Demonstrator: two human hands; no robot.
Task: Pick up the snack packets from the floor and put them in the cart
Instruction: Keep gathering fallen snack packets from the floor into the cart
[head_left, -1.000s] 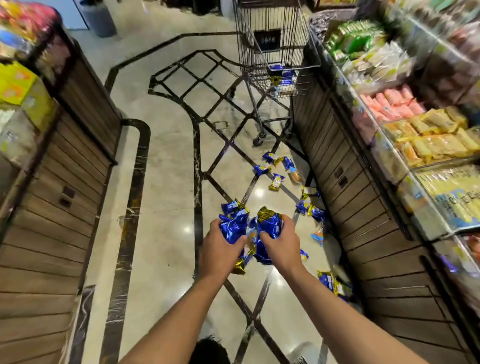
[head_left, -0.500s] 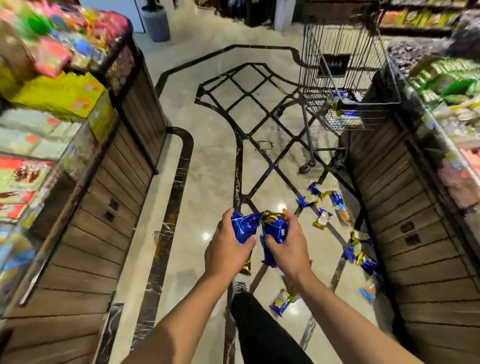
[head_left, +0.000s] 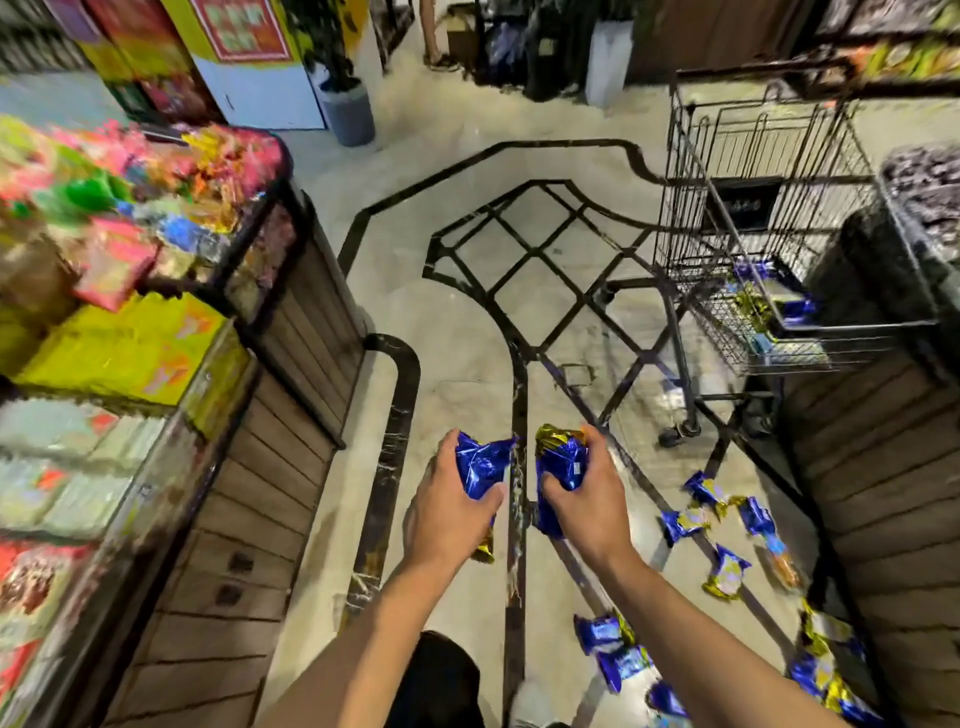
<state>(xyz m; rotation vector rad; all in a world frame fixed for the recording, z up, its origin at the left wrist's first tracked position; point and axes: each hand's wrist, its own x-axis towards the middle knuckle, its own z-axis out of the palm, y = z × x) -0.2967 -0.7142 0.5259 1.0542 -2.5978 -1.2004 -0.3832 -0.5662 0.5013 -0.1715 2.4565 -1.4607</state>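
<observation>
Two bunches of crinkled blue-and-gold foil snack packets are held out in front of the person in the head view, the only view given: the left hand (head_left: 451, 512) has its fingers and thumb curled round a blue bunch (head_left: 480, 467), and the right hand (head_left: 589, 501) grips a second bunch with a gold crimped end (head_left: 561, 457), the two hands close together but apart. A black wire shopping cart (head_left: 779, 249) stands ahead and to the right, hard against the dark wooden display counter (head_left: 872, 467), with a few packets of the same kind (head_left: 774, 301) already lying in its basket. More loose packets (head_left: 727, 540) are strewn on the pale marble floor with black inlay lines (head_left: 467, 322), between the person and the cart and down along the counter's foot. The main risk, as I judge it, is underfoot: the path to the cart runs through those packets, and slick foil on polished stone could slide or burst under a step. Each hand seems to hold several packets at once, and one gold end hangs below the left hand, so a slackened hold on the way could shed a packet. The basket rim sits high, so a release made short of it could bounce packets off the wire and back onto the floor. The cart is on wheels, and a bump might roll it away.
</observation>
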